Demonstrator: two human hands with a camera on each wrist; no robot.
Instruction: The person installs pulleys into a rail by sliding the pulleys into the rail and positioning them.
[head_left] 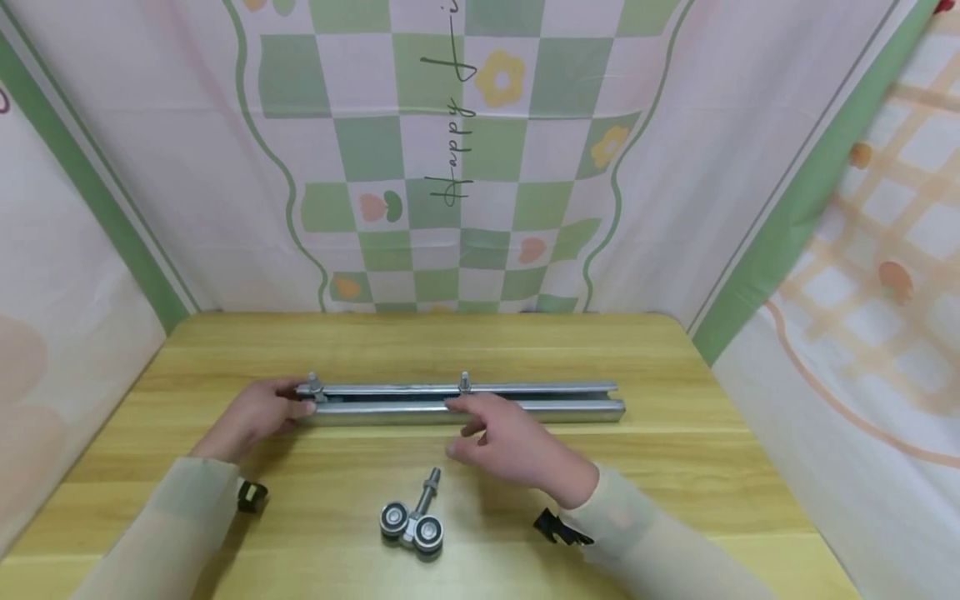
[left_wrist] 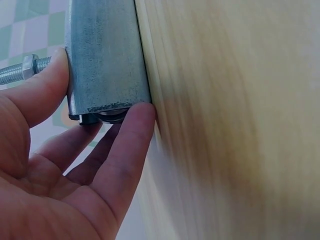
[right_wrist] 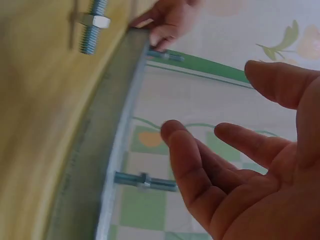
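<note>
A long galvanized metal rail [head_left: 390, 414] with a slot along its top lies across the table. Two threaded bolts with nuts rise from the slot, a left bolt [head_left: 312, 382] at the rail's left end and a middle bolt [head_left: 465, 382]. My left hand [left_wrist: 65, 180] grips the left end, thumb on the slotted edge and fingers at the end opening, where a dark wheel [left_wrist: 114, 117] partly shows. My right hand [head_left: 510, 442] hovers by the middle bolt, fingers loosely bent and holding nothing. In front lies a roller trolley [head_left: 411, 527] with a threaded stem.
The wooden table [head_left: 675, 500] has its far edge against a checked, patterned cloth [head_left: 435, 150]. More cloth hangs at the left and right sides. Black straps sit at both wrists.
</note>
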